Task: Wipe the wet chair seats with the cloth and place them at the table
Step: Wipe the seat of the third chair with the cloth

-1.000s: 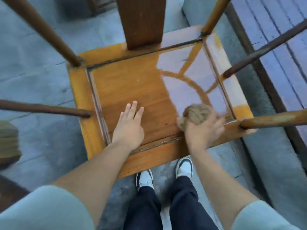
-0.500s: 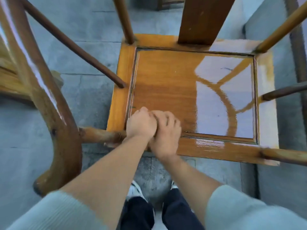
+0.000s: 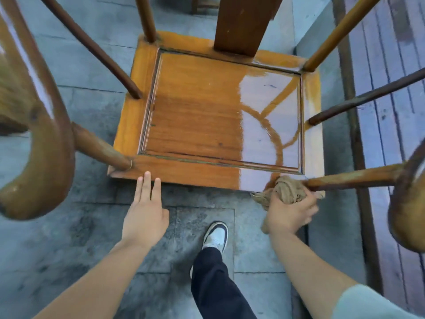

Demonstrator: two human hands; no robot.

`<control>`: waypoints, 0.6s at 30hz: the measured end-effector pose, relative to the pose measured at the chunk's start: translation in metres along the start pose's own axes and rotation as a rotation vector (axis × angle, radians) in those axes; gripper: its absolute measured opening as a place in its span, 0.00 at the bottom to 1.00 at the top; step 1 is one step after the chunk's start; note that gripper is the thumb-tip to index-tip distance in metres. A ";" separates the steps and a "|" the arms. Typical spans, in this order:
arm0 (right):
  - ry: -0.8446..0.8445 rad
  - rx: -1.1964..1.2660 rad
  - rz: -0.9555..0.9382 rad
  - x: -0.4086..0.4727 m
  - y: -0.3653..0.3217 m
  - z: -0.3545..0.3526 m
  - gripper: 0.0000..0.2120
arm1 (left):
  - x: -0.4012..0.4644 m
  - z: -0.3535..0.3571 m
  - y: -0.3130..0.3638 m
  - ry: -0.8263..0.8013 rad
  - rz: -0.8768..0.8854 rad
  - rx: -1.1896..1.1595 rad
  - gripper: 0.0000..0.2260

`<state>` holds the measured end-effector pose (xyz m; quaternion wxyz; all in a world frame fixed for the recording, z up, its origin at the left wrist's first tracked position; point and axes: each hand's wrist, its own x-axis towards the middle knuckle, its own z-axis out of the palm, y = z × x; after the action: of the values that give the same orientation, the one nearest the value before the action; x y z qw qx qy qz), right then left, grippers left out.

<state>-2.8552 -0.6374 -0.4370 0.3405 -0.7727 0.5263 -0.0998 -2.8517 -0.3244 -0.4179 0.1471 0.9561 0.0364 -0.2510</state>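
Note:
The wooden chair seat (image 3: 195, 120) fills the middle of the view, its right part glossy with water and its left part duller. My right hand (image 3: 289, 212) grips a bunched brown cloth (image 3: 287, 187) at the seat's front right corner, beside the right armrest post. My left hand (image 3: 145, 210) is flat with straight fingers, its fingertips touching the seat's front edge near the left corner. It holds nothing.
Curved wooden armrests rise at the left (image 3: 43, 143) and right (image 3: 409, 203), with slanted rungs (image 3: 92, 47) and the back splat (image 3: 243, 21) above the seat. Grey stone paving (image 3: 69, 238) lies underfoot, wooden decking (image 3: 391, 65) at the right. My shoe (image 3: 216, 233) stands below the seat's front edge.
Half a second ago both hands were together at the front left of the seat. Now the right hand with the cloth is at the front right corner, and the left hand has opened at the front edge.

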 end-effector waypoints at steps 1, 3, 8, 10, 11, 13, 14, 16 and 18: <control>-0.035 0.074 0.135 -0.016 0.000 -0.003 0.33 | -0.015 0.001 0.002 -0.035 -0.034 -0.040 0.30; -0.241 0.164 0.300 -0.050 0.001 -0.003 0.27 | -0.042 0.001 0.005 -0.139 -0.090 -0.059 0.25; -0.666 0.101 0.075 -0.119 -0.009 -0.010 0.20 | -0.091 -0.019 -0.004 -0.150 -0.133 -0.087 0.25; -0.742 0.124 0.024 -0.131 -0.024 -0.015 0.21 | -0.103 -0.033 -0.008 -0.100 -0.114 -0.103 0.25; -0.772 0.138 -0.006 -0.140 -0.033 -0.022 0.21 | -0.113 -0.043 -0.012 -0.063 -0.097 -0.109 0.25; -0.800 0.147 -0.086 -0.152 -0.052 -0.040 0.22 | -0.130 -0.064 -0.016 0.005 -0.067 -0.125 0.25; -0.811 0.151 -0.127 -0.157 -0.062 -0.049 0.22 | -0.139 -0.075 -0.017 0.036 -0.051 -0.129 0.25; -0.833 0.169 -0.198 -0.170 -0.092 -0.071 0.23 | -0.158 -0.105 -0.021 0.091 -0.017 -0.133 0.25; -0.839 0.189 -0.259 -0.184 -0.125 -0.095 0.24 | -0.179 -0.141 -0.024 0.140 0.023 -0.098 0.25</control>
<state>-2.8892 -0.4883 -0.2490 0.5781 -0.7714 0.2305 0.1328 -2.9446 -0.2587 -0.2195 0.1937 0.9633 0.0480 -0.1795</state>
